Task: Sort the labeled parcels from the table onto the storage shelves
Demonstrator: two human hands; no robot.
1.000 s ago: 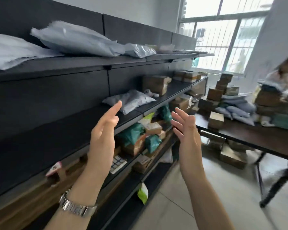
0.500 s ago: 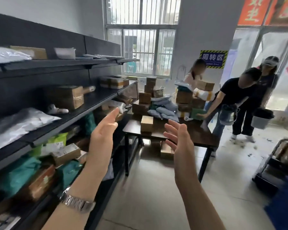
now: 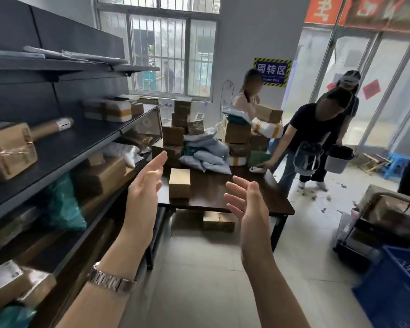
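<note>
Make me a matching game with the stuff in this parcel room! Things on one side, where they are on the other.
Things:
1. small brown box
2. wristwatch
3. teal bag
4. blue crate

Places:
A. on the floor at the right
B. alone on the near part of the table
C. on a lower shelf at the left
D. on the left hand's wrist

Pairs: 1-B, 2-D, 3-C, 4-A
</note>
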